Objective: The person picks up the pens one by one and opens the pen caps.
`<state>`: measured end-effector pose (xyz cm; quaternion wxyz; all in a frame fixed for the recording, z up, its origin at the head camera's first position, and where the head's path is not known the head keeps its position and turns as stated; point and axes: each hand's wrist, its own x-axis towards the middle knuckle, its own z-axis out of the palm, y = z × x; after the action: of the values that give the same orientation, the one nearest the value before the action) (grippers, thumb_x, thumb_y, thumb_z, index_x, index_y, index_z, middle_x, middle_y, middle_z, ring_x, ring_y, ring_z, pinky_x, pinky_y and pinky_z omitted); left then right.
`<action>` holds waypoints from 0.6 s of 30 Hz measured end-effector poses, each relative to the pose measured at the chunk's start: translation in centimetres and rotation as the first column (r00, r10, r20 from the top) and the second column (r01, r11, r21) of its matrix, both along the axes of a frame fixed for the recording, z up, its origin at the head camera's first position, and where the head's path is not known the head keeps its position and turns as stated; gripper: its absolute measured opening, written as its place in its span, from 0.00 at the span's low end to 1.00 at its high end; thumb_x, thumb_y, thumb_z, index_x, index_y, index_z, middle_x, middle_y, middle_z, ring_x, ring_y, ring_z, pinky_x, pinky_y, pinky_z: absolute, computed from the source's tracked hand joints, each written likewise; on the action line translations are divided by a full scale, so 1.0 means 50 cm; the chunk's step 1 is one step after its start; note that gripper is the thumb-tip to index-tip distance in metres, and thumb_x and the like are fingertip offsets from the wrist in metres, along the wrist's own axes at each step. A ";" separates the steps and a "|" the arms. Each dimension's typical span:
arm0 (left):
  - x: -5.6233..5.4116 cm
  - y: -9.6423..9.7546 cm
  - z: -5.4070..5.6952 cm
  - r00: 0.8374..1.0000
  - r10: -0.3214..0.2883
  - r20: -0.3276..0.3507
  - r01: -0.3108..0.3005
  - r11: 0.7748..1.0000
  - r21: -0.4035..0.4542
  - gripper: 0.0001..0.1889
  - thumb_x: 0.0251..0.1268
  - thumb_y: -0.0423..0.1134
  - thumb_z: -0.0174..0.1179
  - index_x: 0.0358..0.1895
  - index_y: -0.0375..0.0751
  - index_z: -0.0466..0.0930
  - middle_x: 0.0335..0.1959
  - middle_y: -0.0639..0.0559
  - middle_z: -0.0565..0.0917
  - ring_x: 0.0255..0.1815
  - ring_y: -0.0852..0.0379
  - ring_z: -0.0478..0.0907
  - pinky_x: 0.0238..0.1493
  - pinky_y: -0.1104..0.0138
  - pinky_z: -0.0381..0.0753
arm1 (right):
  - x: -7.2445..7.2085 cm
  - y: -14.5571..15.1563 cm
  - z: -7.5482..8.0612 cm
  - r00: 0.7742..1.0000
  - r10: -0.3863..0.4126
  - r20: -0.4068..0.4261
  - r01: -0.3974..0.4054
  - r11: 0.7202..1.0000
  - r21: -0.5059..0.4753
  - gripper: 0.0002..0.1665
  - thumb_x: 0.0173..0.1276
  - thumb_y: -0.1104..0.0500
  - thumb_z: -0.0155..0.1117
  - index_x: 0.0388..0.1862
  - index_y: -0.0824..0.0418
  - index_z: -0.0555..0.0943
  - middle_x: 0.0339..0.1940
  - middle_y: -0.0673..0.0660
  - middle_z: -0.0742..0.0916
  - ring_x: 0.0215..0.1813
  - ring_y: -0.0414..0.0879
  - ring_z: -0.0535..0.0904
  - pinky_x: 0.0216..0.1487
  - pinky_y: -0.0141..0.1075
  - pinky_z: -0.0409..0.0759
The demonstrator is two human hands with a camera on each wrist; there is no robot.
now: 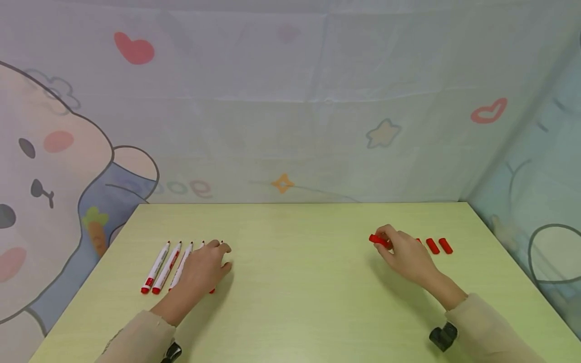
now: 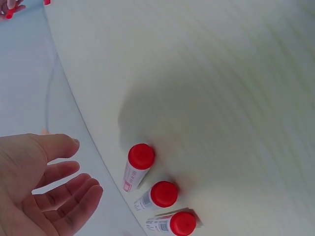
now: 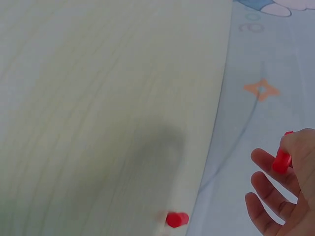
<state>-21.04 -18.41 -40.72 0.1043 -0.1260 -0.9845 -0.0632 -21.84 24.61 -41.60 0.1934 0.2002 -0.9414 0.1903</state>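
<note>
Several white markers with red ends and bare dark tips lie side by side at the table's left, one marker outermost. My left hand hovers over the right-hand ones, hiding parts of them; its fingers are loosely bent with nothing between them. In the left wrist view, red marker ends show beside that hand. On the right, my right hand pinches a red marker cap between thumb and forefinger, above the table. Its other fingers stay spread in the right wrist view.
Several more red caps lie in a row beyond the right hand, partly hidden by it. The pale wooden table ends at a printed cloth behind, with another cloth along the right.
</note>
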 end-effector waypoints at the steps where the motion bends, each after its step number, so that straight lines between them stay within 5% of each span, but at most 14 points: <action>1: 0.001 0.002 0.001 1.000 -0.007 0.001 0.007 1.000 0.000 0.13 0.50 0.39 0.66 0.41 0.41 0.81 0.37 0.46 0.80 0.26 0.49 0.77 0.20 0.62 0.71 | -0.001 0.006 0.001 1.000 -0.007 -0.011 0.007 1.000 -0.001 0.16 0.58 0.61 0.66 0.44 0.60 0.74 0.28 0.52 0.84 0.28 0.44 0.79 0.20 0.28 0.69; 18: 0.016 0.025 0.013 0.991 -0.125 -0.057 0.125 0.992 -0.012 0.14 0.47 0.38 0.68 0.40 0.43 0.81 0.33 0.51 0.79 0.24 0.54 0.75 0.19 0.66 0.70 | -0.027 0.121 0.022 0.981 -0.185 0.055 0.187 0.982 -0.035 0.12 0.61 0.60 0.61 0.42 0.64 0.76 0.36 0.59 0.81 0.34 0.51 0.77 0.27 0.38 0.73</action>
<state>-20.26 -17.17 -40.09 0.1280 -0.1895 -0.9715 -0.0619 -23.17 30.64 -40.48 0.1898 0.1026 -0.9567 0.1955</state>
